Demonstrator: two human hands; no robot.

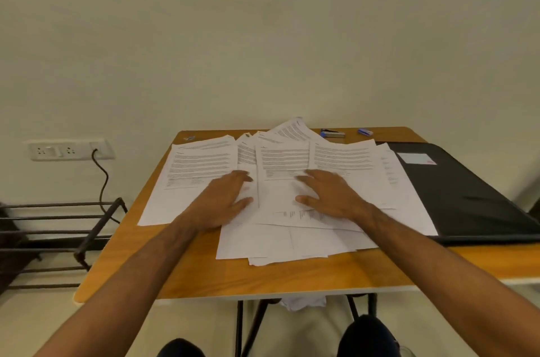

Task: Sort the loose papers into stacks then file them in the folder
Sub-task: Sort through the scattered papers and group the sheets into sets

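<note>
Several loose printed papers [280, 237] lie spread and overlapping across the middle of a wooden table [204, 277]. My left hand [225, 199] rests flat on the sheets at the centre left, fingers straight. To its right, my right hand [327, 193] also lies flat on the pile, thumb spread towards the left hand. A black folder [467, 199] lies closed at the table's right side, with a pale label [415, 158] near its far corner. Some papers overlap the folder's left edge.
A blue stapler [332, 133] and a small blue box [365, 132] sit at the table's far edge, against the wall. A metal rack [58, 234] stands to the left, below a wall socket [70, 149] with a cable. A crumpled white thing [304, 302] lies under the table.
</note>
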